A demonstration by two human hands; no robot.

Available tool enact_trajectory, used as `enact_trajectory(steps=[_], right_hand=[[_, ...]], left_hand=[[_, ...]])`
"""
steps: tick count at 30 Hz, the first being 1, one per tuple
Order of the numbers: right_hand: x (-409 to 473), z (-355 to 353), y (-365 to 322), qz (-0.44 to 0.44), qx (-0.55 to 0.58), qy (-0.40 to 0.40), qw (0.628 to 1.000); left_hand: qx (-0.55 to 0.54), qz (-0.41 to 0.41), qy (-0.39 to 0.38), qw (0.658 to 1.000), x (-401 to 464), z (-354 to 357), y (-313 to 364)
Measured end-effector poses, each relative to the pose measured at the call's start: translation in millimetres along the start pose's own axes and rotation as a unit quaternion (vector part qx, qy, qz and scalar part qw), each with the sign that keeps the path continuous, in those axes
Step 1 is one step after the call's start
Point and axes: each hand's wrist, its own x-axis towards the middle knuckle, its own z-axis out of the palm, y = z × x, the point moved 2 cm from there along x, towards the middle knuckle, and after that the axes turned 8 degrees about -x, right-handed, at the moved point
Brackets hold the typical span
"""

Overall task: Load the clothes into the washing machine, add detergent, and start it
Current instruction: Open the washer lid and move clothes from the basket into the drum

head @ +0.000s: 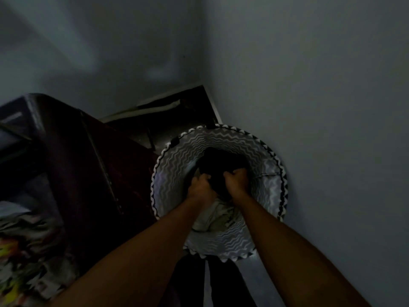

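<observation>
So both hands, left hand (pixel 200 187) and right hand (pixel 238 180), fists clenched on dark garment (pixel 221 162) (dim) inside laundry basket (pixel 168 171), washing machine (pixel 66 140) at 9 o'clock.

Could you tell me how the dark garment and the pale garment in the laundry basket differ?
The dark garment is near black; the pale garment is off-white or greyish. The dark one is gripped by both the left hand and the right hand, while no hand grips the pale one. The dark garment sits farther from the person, the pale one nearer, under the forearms. Both are crumpled inside the zigzag-patterned laundry basket.
</observation>
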Motion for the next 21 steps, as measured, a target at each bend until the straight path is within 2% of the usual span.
enact_trajectory(steps=[3,6,9,13,17,21], right_hand=[[-32,-17,-16,0.005,0.091,0.033,0.995],[-70,-37,-35,-0.016,0.127,0.055,0.99],[-124,-57,-64,-0.085,0.123,0.044,0.988],[-181,-77,-110,-0.193,0.116,0.016,0.974],[-230,-87,-147,-0.229,0.121,-0.062,0.964],[-275,-106,-155,-0.208,0.216,-0.207,0.931]], left_hand=[[0.005,0.011,-0.014,1.0,-21,-8,9],[0.019,0.048,-0.037,0.998,-47,-18,17],[0.049,0.159,-0.019,0.986,-84,-32,24],[-0.027,0.309,0.078,0.947,-126,-59,31],[-0.067,0.366,0.127,0.919,-165,-94,38],[-0.084,0.377,0.149,0.91,-216,-121,41]])
